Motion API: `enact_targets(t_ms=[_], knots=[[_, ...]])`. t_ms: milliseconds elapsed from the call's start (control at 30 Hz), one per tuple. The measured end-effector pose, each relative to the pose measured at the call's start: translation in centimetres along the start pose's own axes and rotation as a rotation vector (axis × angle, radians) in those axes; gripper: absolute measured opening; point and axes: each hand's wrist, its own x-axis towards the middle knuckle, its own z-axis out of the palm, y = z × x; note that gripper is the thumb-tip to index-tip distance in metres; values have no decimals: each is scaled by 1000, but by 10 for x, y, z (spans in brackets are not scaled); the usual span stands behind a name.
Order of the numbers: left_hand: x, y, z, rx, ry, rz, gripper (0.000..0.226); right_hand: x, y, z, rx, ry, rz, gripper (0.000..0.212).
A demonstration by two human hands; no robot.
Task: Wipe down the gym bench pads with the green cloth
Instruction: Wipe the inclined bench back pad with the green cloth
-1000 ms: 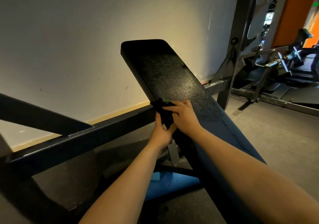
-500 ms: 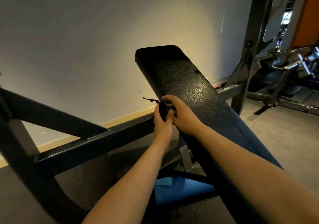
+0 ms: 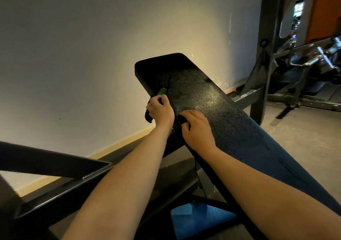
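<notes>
Head view, and both bare forearms reach up to the long black textured vinyl bench pad, which slopes up and away toward the pale wall. The left hand is clenched around the dark green cloth at the pad's left edge; a green fold pokes out just above the knuckles, and a dark tail hangs below the hand off the pad's side. The right hand sits just beside it, lower on the pad, fingers curled onto the surface, with something dark under the fingertips; whether it is gripping cloth, I cannot tell. Below the forearms runs a black steel frame beam, and under the right arm lies a blue perforated mat.
</notes>
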Motion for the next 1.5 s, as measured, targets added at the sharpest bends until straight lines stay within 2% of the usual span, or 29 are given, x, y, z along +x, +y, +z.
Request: enact_targets(t_ms=[100,200,433,500,600,700,800,933,1067,1200,1333,1433,1500], knots=[[-17,-5,-5,78,-34,32,10,2,-1,0,13,-3,42,40],[-50,-22,-13,60,-162,36,9,0,-3,0,64,-9,113,40],[-85,-53,-33,61,-321,71,4,-5,-5,-7,77,-16,165,39],[-74,-45,-37,-11,-272,93,20,-5,-5,-10,50,-18,145,39],[-43,-18,-36,-116,-84,128,38,-3,-5,-8,14,-6,112,37],[-19,1,-17,-56,-79,139,31,-2,-3,-6,30,17,103,36],[-30,-10,0,63,-90,153,20,0,0,-5,41,45,95,37],[-49,-14,-4,20,-108,79,21,2,1,-6,3,-2,98,37],[-72,-20,-10,56,-178,7,18,-10,3,-22,-69,-212,21,39],[-103,-35,-17,105,-267,28,19,-63,19,-44,-273,-93,18,37],[-148,-55,-16,53,-361,-72,19,-81,15,-31,-219,-42,86,35],[-159,-67,-22,16,-455,-152,39,-82,11,-33,-134,-18,159,32],[-151,-66,-25,29,-454,-153,43,-84,11,-36,-115,-6,170,30]])
